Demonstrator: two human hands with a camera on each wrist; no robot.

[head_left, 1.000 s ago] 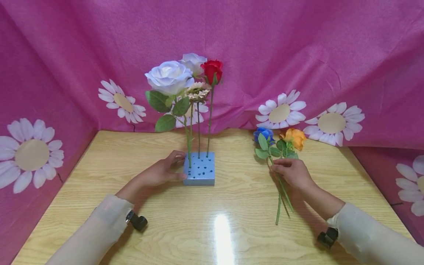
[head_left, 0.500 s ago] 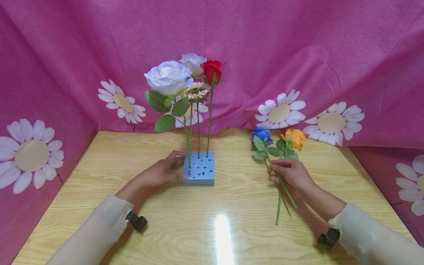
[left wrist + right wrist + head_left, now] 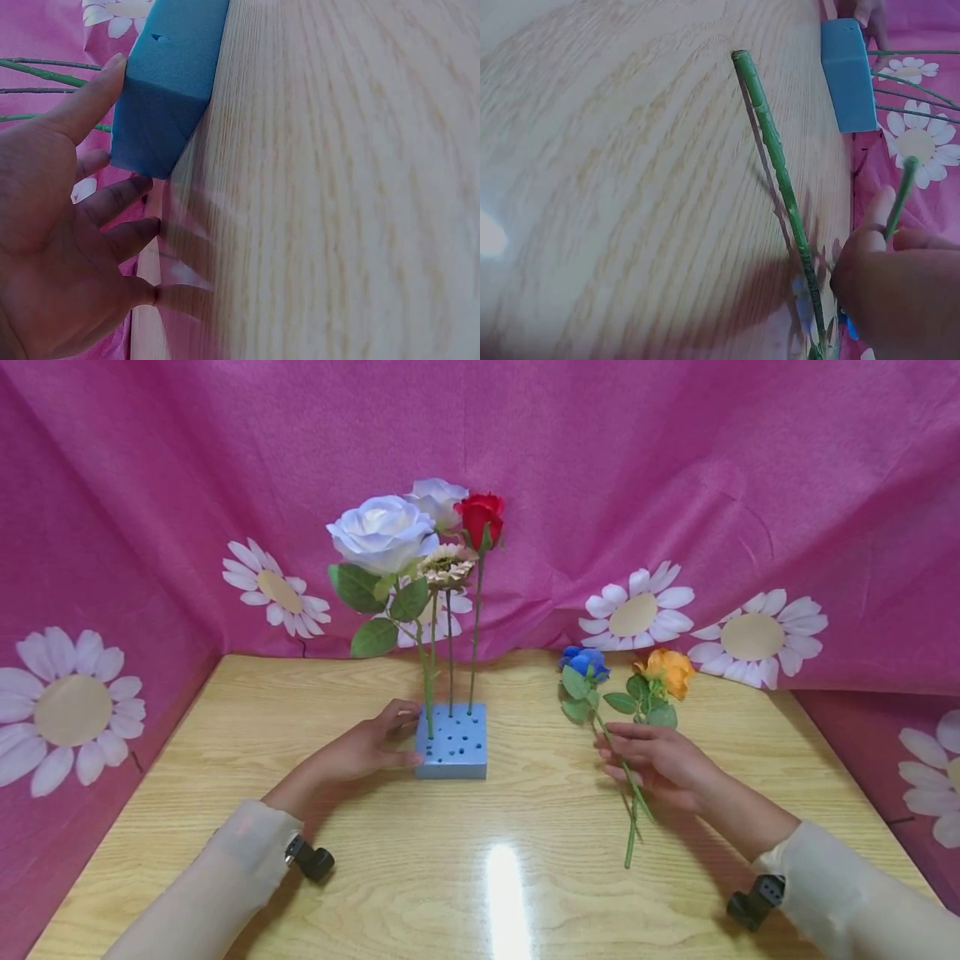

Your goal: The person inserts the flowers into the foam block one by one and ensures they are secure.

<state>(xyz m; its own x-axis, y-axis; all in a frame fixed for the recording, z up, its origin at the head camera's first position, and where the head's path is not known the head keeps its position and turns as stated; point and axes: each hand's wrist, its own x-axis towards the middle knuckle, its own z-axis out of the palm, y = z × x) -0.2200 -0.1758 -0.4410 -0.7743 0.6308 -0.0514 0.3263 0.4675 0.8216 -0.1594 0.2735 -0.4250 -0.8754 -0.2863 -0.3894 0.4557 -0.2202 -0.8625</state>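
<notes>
A blue foam block with several holes stands on the table. My left hand holds its left side, thumb at the near corner and fingers towards the back; in the left wrist view the thumb touches the block's edge. My right hand pinches the stem of a blue rose, slanted with its bloom to the far left. The stem's cut end sticks out past the fingers in the right wrist view. Beneath and beside it, an orange flower lies on the table.
Upright in the block stand two white roses, a beige flower and a red rose. A magenta cloth printed with daisies encloses the wooden table at the back and sides.
The blue rose has shifted left, away from the orange flower, as my right hand changed its hold on the stem and its fingers spread more. The left hand and block stay put.
</notes>
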